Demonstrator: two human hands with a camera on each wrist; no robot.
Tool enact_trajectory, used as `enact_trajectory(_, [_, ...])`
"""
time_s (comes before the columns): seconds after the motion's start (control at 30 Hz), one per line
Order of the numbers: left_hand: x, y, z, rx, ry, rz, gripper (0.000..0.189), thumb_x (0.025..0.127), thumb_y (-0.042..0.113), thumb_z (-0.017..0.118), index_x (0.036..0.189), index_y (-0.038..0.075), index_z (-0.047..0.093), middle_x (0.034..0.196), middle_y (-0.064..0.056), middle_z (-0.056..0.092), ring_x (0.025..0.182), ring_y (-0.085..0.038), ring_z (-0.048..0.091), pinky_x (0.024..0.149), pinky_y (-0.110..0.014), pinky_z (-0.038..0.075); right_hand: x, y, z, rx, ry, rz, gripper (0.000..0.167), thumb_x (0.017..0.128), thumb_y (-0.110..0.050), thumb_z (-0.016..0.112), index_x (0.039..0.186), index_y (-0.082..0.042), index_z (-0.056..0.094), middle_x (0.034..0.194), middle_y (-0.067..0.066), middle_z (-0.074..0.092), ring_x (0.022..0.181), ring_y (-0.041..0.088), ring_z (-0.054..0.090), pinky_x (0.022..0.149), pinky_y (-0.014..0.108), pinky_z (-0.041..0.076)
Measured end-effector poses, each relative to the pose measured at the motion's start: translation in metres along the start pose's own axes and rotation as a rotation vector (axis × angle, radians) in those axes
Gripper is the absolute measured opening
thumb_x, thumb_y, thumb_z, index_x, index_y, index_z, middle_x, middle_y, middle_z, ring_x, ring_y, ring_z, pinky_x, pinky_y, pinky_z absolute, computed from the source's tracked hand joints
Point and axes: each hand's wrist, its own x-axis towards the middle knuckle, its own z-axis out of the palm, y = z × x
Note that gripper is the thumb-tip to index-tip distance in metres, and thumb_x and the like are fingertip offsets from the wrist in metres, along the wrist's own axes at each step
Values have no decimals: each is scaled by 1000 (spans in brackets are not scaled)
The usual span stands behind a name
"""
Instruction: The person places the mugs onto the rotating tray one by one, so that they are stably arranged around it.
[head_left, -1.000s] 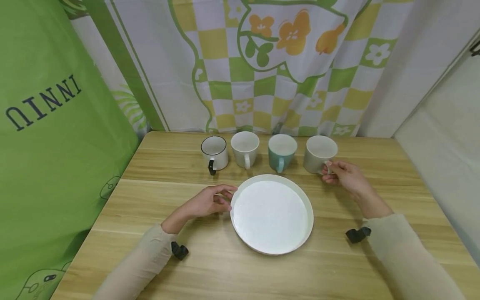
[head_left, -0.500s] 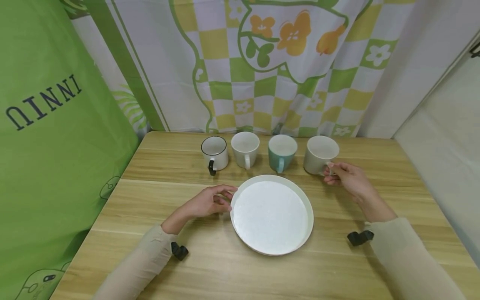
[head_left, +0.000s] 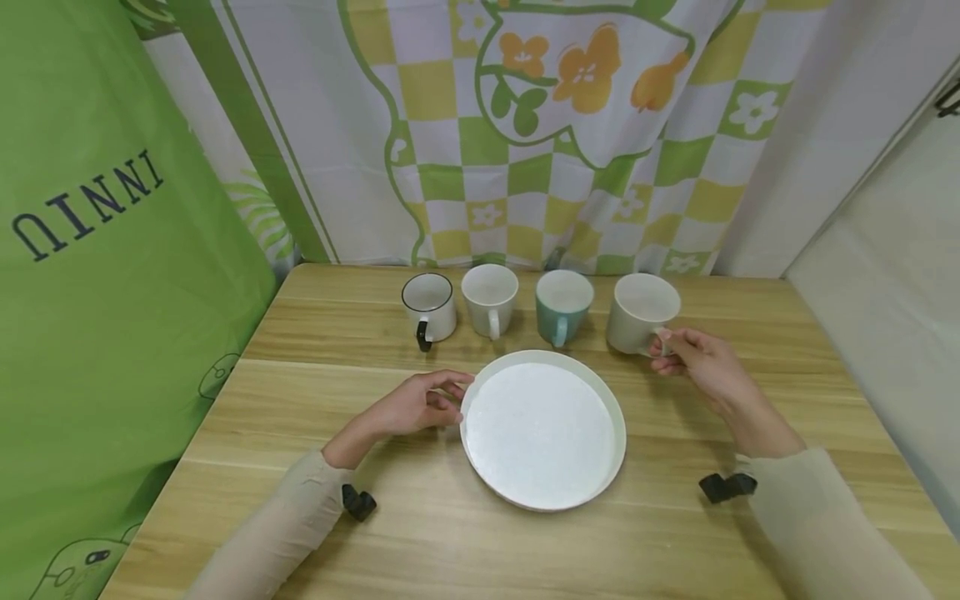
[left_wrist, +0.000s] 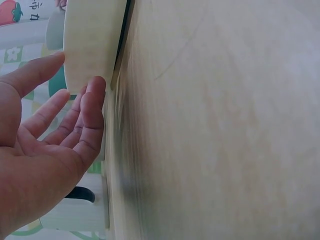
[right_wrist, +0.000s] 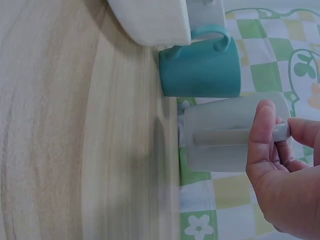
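My right hand (head_left: 701, 362) pinches the handle of a pale grey mug (head_left: 633, 321) at the right end of a row of mugs. In the right wrist view, curtain shows between the table and the base of this upright mug (right_wrist: 220, 110), so it hangs slightly raised. My left hand (head_left: 416, 404) is at the left side of a round white tray (head_left: 617, 417), its fingers loosely bent. In the left wrist view, the fingertips of the left hand (left_wrist: 55, 130) sit right at the tray's outer wall (left_wrist: 92, 45). The tray lies flat on the table.
Left of the grey mug stand a teal mug (head_left: 561, 317), a white mug (head_left: 483, 310) and a white mug with black rim and handle (head_left: 438, 321). All stand on the wooden table (head_left: 337, 542). A patterned curtain (head_left: 495, 175) hangs close behind them.
My right hand has drawn the grey mug slightly right and towards me, off the table. My left hand and the tray have stayed in place.
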Motion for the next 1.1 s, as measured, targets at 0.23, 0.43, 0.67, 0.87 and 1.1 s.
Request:
enact_trajectory(0.23, [0,-2,-1,-3,-3,9,59,90,7,73,144,4,49,126,-24,61,98,-18,69,85,-23,57,-10,-7,2,7,-28,-52,40,105,-30,51,113,9,53,95,-5,65,82,6,67,75,19,58])
enact_trajectory(0.43, [1,0,-2,-10,-4,16,60,90,5,73,145,3,48,127,-24,60,100,-21,68,88,-24,56,-17,-13,5,27,-49,-89,36,106,-27,51,112,8,53,96,-4,64,83,7,67,75,19,57])
enact_trajectory(0.67, [1,2,-1,-21,-7,16,60,90,5,73,144,2,48,127,-25,59,101,-22,68,87,-24,56,-26,-18,10,32,-61,-112,39,105,-27,52,110,11,54,97,-1,66,82,8,67,74,20,58])
enact_trajectory(0.87, [1,1,0,-39,-7,-3,60,90,5,73,144,2,48,127,-25,59,100,-20,67,85,-22,56,-33,-23,14,51,-72,-118,34,104,-27,54,106,6,58,96,-1,68,81,9,67,75,22,58])
enact_trajectory(1.1, [0,2,0,-28,-10,-11,60,90,5,73,145,2,48,128,-25,59,102,-21,66,87,-22,56,-40,-27,19,78,-85,-146,26,104,-21,54,103,5,59,95,-1,68,80,10,67,73,21,58])
